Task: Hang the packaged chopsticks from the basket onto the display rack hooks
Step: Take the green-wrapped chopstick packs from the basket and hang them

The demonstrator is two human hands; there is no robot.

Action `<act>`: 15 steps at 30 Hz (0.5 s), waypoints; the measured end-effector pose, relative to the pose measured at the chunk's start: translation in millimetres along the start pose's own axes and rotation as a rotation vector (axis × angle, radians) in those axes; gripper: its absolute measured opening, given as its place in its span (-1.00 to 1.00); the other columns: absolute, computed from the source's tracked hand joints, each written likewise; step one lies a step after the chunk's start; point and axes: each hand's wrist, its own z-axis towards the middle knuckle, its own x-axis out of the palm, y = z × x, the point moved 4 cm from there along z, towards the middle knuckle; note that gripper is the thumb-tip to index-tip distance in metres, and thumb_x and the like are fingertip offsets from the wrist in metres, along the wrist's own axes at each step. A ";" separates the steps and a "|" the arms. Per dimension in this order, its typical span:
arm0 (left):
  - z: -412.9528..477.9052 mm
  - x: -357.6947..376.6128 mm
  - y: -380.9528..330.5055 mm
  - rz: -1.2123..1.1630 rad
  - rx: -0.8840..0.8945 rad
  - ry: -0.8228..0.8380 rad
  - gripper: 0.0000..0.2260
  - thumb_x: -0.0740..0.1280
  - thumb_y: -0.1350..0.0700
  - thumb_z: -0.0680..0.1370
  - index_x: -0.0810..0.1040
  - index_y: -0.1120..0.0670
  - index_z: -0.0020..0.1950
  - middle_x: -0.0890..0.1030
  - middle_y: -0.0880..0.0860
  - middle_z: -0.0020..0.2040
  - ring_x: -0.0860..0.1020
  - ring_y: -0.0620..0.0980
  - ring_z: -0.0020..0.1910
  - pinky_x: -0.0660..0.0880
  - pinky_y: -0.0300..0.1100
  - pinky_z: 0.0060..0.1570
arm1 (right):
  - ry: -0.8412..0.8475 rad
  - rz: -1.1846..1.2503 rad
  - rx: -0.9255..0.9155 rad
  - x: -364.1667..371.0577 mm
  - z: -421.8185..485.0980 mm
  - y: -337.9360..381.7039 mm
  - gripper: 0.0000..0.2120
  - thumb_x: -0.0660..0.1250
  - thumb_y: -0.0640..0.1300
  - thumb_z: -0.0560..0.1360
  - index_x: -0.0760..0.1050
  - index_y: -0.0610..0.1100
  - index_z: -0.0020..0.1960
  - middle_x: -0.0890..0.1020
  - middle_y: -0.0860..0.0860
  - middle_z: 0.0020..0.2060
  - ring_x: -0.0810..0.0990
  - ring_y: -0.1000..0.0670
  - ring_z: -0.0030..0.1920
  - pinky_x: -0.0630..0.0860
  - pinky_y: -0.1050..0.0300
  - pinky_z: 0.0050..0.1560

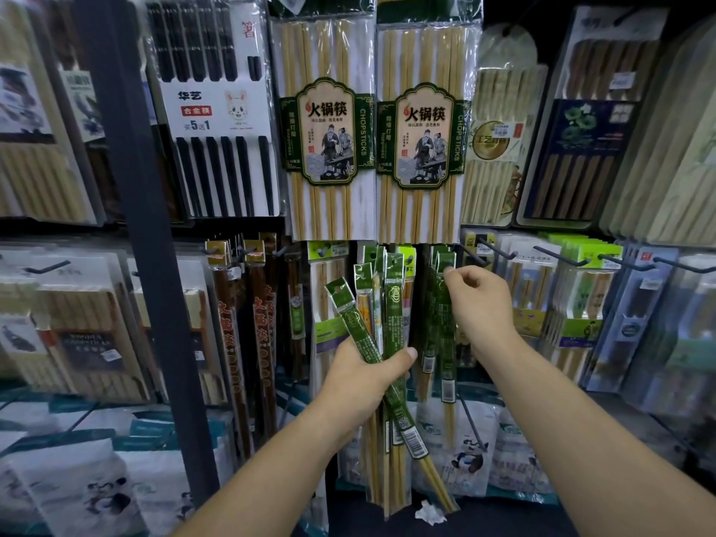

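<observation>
The right hand (478,300) pinches the top of one green chopstick pack (445,265) beside the hanging packs (428,343), apparently hooking it on, while the left hand (364,377) grips the spare packs (387,315), so releasing comes next.

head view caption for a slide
Left hand grips several green chopstick packs; right hand pinches the top of another pack at the rack.

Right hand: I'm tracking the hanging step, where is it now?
Head view, right of centre: the right hand pinches the top of a green chopstick pack just below the large hot-pot packs.
</observation>
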 end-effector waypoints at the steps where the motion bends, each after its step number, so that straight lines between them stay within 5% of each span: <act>1: -0.4 -0.5 -0.4 0.007 0.001 -0.003 -0.74 0.56 -0.05 0.49 0.62 -0.07 0.12 0.72 -0.24 -0.02 0.66 -0.29 -0.02 0.52 -0.14 0.17 | -0.005 -0.023 0.002 -0.7 0.1 0.0 -0.67 0.31 0.01 0.62 0.57 -0.01 -0.30 0.54 0.15 -0.50 0.49 0.16 -0.41 0.39 0.18 -0.30; 7: 0.5 -1.0 0.3 -0.029 0.062 0.028 -0.81 0.52 0.04 0.53 0.66 0.09 0.07 0.76 0.04 -0.07 0.73 0.03 -0.04 0.62 -0.01 0.05 | -0.054 -0.047 0.038 -8.4 -16.7 -1.0 -0.87 0.36 0.05 0.59 0.56 0.02 -0.07 0.63 0.12 -0.17 0.59 0.12 -0.12 0.40 0.21 -0.26; 11: 2.3 5.3 3.9 -0.078 0.075 0.060 -0.94 0.50 0.12 0.54 0.70 0.01 0.00 0.74 0.05 -0.11 0.72 0.16 -0.04 0.65 0.18 0.04 | 0.104 0.028 -0.072 0.5 -38.8 13.3 -0.91 0.33 0.00 0.62 0.59 0.13 -0.04 0.67 0.17 -0.13 0.60 0.25 -0.10 0.46 0.29 -0.12; 15: 0.4 13.2 0.4 -0.141 0.077 0.088 -0.82 0.46 0.21 0.58 0.71 -0.03 0.11 0.75 0.06 0.02 0.73 0.07 -0.02 0.69 0.03 -0.05 | 0.258 0.086 -0.082 8.9 -48.3 24.7 -0.85 0.34 0.00 0.62 0.63 0.13 -0.10 0.67 0.26 -0.25 0.60 0.30 -0.19 0.46 0.25 -0.11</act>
